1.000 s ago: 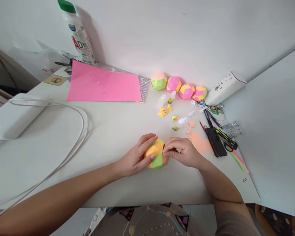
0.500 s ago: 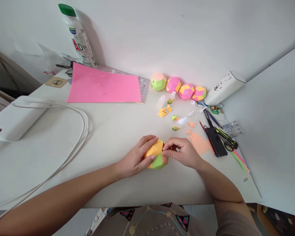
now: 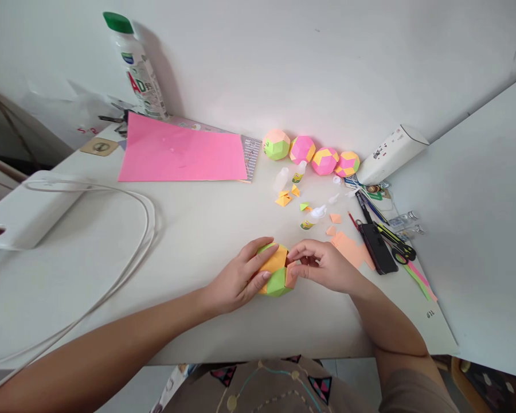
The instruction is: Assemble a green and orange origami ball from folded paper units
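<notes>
A folded paper ball (image 3: 277,282) in yellow, green and peach rests on the desk between my hands. My left hand (image 3: 246,275) is wrapped over its left side, with fingers on top and thumb at the front. On the right side, the fingers of my right hand (image 3: 320,264) are bent round a peach piece at the ball's edge, thumb outside and fingertips by a dark opening. Beyond the hands lie small folded yellow pieces (image 3: 283,199), peach pieces (image 3: 335,218) and a small glue bottle (image 3: 313,215).
Several finished paper balls (image 3: 302,149) stand in a row by the wall. Pink paper (image 3: 183,150) lies at the back left, near a tall bottle (image 3: 140,71). A white cable (image 3: 148,218) loops on the left. At right are a black phone (image 3: 377,248), scissors (image 3: 402,252) and a white box (image 3: 393,154).
My right thumb has shifted slightly right and down, and the fingers have spread a little at the ball's opening. More of the peach piece shows. The left hand stays on the ball.
</notes>
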A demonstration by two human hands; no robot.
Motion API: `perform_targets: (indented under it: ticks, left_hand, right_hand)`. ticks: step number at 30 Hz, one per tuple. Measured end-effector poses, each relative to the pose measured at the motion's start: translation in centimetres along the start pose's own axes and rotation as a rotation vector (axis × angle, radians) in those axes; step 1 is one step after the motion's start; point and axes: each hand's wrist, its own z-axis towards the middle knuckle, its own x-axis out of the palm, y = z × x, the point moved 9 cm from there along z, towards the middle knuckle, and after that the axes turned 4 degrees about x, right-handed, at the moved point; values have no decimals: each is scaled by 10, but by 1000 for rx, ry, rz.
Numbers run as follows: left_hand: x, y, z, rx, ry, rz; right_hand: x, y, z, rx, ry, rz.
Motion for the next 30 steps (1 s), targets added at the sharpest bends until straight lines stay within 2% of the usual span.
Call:
perform_targets:
  ticks: [3,7,11,15,22,30]
  left_hand:
    - [-1,-1,0,7,-9,10]
    - [-2,-4,0,23,-14,46]
    - [-2,-16,1,138,-30,118]
    - [4,-24,0,232,-9,157]
    - [7,-23,0,227,10,199]
    - [6,-24,-1,252,-20,232]
  right_hand:
    - [0,-2,-1,22,27,-16]
    - [11,-10,-1,91,132,52]
    - [20,-14,2,128,198,205]
    - [24,-10,4,112,208,332]
    - [24,-7,5,127,183,407]
    - [26,-12,6,122,142,455]
